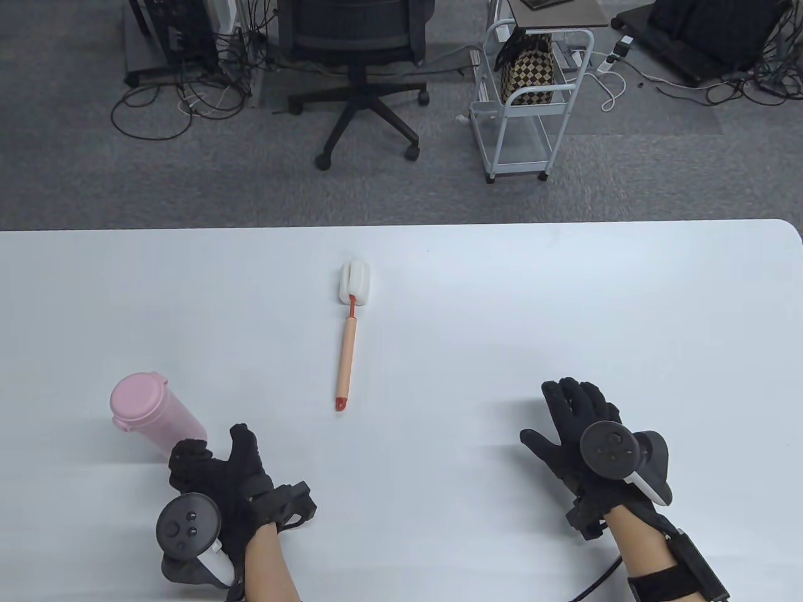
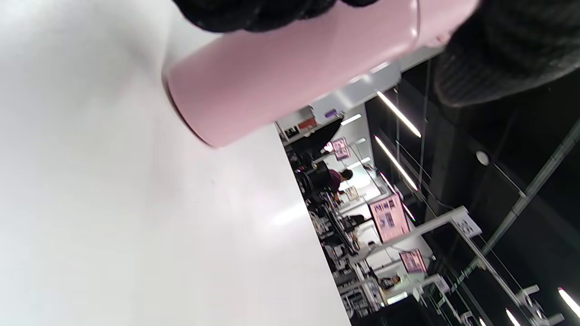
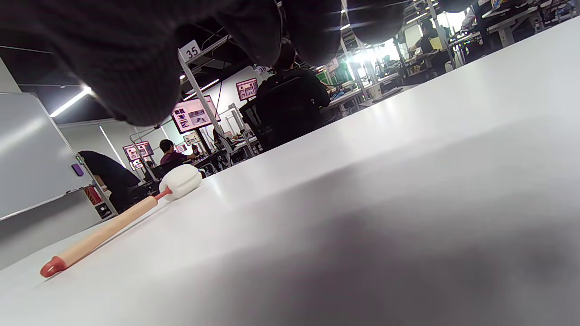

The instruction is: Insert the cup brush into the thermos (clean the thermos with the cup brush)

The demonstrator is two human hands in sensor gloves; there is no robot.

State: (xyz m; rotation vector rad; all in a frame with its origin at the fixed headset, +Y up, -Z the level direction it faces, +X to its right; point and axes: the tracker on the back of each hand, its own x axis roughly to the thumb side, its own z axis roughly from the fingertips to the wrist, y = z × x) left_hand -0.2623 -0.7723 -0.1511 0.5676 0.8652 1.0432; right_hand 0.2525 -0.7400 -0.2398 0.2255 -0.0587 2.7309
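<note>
The right hand hangs in from the top edge as dark gloved fingers, above the white worktop and clear of it. The cup brush lies flat on the worktop at lower left: red tip nearest the camera, tan handle, white sponge head at the far end. The hand holds nothing. A monitor stands in the background.

Black-gloved hands, bare forearms

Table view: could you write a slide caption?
Left hand grips pink thermos; cup brush lies untouched; right hand open.
</note>
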